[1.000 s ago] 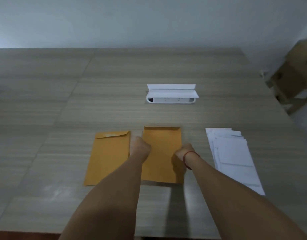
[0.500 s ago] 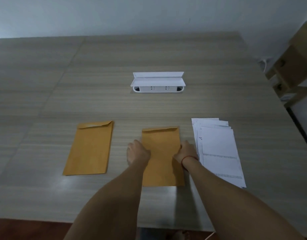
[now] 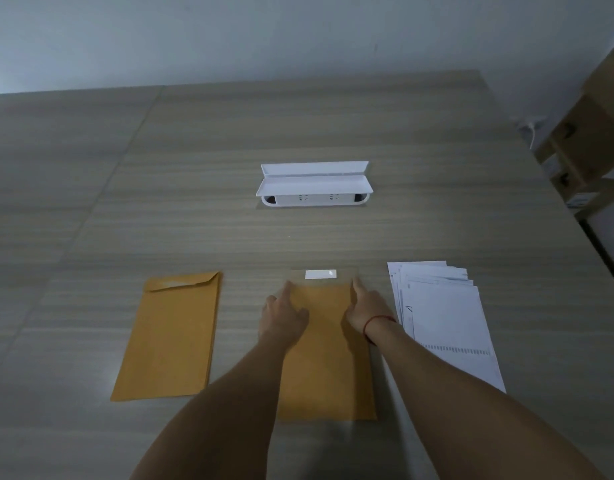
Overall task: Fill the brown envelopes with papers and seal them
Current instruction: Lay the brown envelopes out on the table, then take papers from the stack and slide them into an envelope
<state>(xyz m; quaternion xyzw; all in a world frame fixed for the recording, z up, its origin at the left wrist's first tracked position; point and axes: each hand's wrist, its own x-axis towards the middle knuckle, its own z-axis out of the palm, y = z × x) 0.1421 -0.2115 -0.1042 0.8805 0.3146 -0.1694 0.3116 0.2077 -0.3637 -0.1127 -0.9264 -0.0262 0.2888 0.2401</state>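
Hands lay flat on a brown envelope (image 3: 328,344) on the wooden worktop (image 3: 229,230). The left hand (image 3: 284,315) rested open, fingers spread, on the envelope's upper left part; the right hand (image 3: 366,311), a red thread at its wrist, rested open on the upper right edge. Neither gripped anything. Just beyond the fingertips the flap (image 3: 321,274) stood folded open, showing a white adhesive strip (image 3: 320,274). Whether paper was already inside could not be told.

Left of the left hand, a little apart, lay a second brown envelope (image 3: 170,337), flap down. Just beside the right forearm lay a fanned stack of white papers (image 3: 444,317). Well beyond both hands sat a white socket box (image 3: 314,188), lid raised.

The step appeared to be opening the envelope for filling. To do it well, one hand would probably pin the body flat while the other lifted the mouth, so a sheet could slide in square without catching. The flap's strip likely ought to stay untouched until the paper was fully seated, then be pressed down evenly
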